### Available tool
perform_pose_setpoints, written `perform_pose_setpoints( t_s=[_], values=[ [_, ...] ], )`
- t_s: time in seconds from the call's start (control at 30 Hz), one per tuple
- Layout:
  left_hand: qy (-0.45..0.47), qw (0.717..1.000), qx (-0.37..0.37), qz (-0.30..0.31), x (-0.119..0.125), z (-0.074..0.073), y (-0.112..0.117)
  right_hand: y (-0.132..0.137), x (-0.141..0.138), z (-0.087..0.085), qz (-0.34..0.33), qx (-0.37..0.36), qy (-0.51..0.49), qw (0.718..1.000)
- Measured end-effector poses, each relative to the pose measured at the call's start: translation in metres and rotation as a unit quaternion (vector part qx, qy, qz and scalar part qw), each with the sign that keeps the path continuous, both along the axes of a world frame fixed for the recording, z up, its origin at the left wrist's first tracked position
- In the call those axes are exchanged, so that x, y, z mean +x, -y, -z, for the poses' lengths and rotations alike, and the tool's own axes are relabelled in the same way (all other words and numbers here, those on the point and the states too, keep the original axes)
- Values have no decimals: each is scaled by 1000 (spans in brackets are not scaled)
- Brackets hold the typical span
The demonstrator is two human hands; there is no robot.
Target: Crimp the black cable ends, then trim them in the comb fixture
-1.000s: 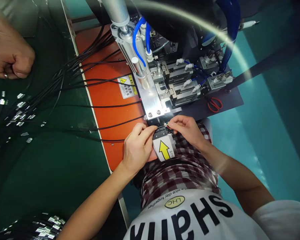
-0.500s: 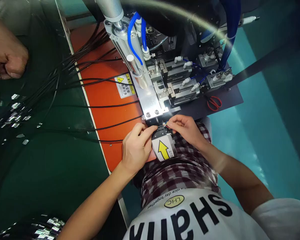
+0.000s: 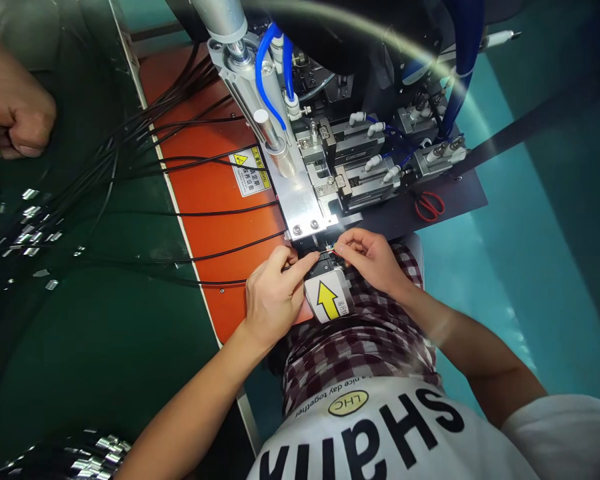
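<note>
My left hand (image 3: 276, 293) is closed on a black cable (image 3: 223, 283), its thumb pressing the cable's end against a small black block (image 3: 324, 266) at the machine's near edge. From that end fan out thin coloured wires (image 3: 333, 249). My right hand (image 3: 373, 259) pinches these wires between thumb and fingertips, just right of the block. The fingers hide part of the wires, so their tips are hard to make out. Below the block sits a white label with a yellow arrow (image 3: 327, 300).
The machine's steel plate and cylinder (image 3: 295, 200) rise just beyond my hands. Other black cables (image 3: 225, 212) cross the orange base (image 3: 200, 233). Red-handled scissors (image 3: 429, 207) lie to the right. Another person's hand (image 3: 17, 100) rests at the far left, near cables with shiny ends (image 3: 27, 230).
My left thumb has slid slightly right along the block, towards the wires. My right hand has barely shifted and keeps its pinch. The other person's hand is nearly still.
</note>
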State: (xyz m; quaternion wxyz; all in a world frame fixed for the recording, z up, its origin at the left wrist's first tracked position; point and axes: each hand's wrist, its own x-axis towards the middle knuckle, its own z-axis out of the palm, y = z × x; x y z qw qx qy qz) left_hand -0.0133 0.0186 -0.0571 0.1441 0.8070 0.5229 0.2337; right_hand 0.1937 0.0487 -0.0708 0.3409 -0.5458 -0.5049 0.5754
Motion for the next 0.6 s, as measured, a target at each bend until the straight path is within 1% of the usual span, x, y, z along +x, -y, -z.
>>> perform_pose_setpoints(
  t_s=[0.23, 0.4, 0.53, 0.6],
  values=[
    [-44, 998, 36, 20, 0, 1, -1, 1, -2, 0, 3, 38, 54, 998],
    [-55, 998, 36, 16, 0, -1, 0, -1, 3, -2, -18, 30, 54, 998],
    [-46, 998, 32, 19, -1, -1, 0, -2, 1, -8, 7, 58, 52, 997],
    [-44, 998, 32, 18, -1, -1, -1, -1, -3, -8, 20, 63, 50, 997]
  ],
)
